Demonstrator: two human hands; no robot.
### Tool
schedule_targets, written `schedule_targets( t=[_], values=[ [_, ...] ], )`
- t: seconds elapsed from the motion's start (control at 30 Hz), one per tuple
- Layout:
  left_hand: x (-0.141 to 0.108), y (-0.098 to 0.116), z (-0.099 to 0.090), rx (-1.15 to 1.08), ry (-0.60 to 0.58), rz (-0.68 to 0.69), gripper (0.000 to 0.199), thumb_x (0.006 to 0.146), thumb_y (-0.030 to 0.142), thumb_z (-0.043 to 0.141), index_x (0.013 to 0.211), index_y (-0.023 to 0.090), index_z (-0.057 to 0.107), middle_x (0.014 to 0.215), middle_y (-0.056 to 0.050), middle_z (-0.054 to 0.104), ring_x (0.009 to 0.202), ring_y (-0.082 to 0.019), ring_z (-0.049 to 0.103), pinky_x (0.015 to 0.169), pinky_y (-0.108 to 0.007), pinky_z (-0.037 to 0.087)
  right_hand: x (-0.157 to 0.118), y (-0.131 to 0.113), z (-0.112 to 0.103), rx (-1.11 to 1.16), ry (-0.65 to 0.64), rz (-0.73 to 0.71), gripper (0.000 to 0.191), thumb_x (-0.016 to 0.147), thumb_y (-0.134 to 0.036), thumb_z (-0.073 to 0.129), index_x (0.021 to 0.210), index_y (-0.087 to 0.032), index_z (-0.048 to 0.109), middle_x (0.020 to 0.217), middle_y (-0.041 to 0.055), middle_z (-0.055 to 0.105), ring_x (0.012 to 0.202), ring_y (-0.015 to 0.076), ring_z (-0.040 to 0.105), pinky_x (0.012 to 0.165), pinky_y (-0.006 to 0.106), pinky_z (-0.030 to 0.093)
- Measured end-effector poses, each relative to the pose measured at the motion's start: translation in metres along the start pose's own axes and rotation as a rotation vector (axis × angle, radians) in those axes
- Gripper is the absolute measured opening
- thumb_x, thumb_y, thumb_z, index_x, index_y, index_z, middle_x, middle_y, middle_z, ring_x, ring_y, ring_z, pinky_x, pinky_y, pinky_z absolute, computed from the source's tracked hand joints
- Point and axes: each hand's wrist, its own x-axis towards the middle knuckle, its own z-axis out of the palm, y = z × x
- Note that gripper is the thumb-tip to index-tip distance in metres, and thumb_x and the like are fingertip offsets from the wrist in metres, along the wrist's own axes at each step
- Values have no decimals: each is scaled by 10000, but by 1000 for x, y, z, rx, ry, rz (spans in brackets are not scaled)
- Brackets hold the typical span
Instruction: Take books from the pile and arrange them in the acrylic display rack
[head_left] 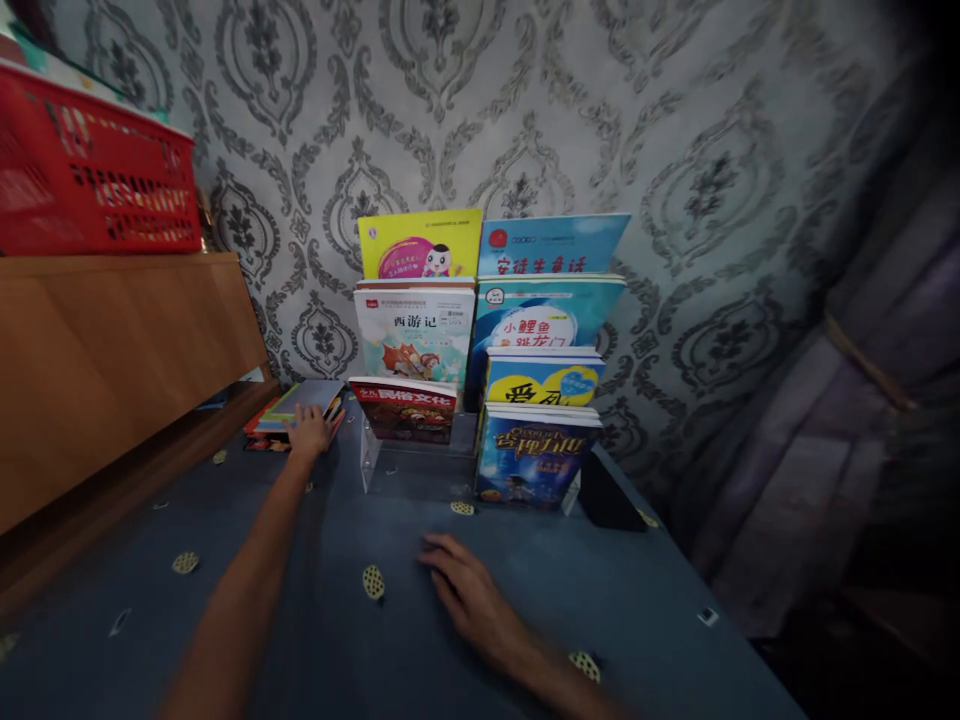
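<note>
We have one clear book stand [427, 478] on the blue patterned counter [322, 650], and seven book covers face us from it in two columns. The stand's left column shows three: a yellow book [457, 235], a white-covered 西游记 book [416, 335] and, lowest, a red 民俗文化 book [409, 415]. Its right column shows four: a blue 安徒生童话 book [551, 240], a teal 小鲤鱼跳龙门 book [596, 305], a blue-and-yellow book [544, 380] and, lowest, a dark blue book [532, 465].

Left of the stand lies one flat book stack [281, 407]; we cannot count its books. Our left hand [309, 430] rests on it, fingers spread over the top. Our right hand [472, 600] is in front of the stand, low over or on the counter, holding nothing, its fingers extended and loosely apart.

Beside the stand's right end is one black flat object [611, 495]. Farther left of the stand, one red basket [97, 170] sits on one wooden cabinet [120, 350]. One curtain [810, 450] hangs to the stand's right.
</note>
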Motion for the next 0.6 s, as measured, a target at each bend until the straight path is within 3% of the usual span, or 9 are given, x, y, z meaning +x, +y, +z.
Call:
schedule_targets(
  t=[0.33,0.6],
  values=[
    [23,-4,1,71,-15,-31,488,958,403,398,1249,81,621,1342,-309,584,1291,-452,501,1016,-708,351,-2,3,-1,5,8,-35,327,998,-156,450,1257,-228,636,1373,133,626,1314,226,592,1092,398,526],
    [25,-4,-11,137,-42,55,386,956,231,392,1144,88,698,1171,-284,688,1140,-408,631,1034,-693,340,6,-6,-7,29,-49,24,335,978,-143,451,1206,-219,685,1342,138,640,1286,229,611,1089,386,520]
  ],
)
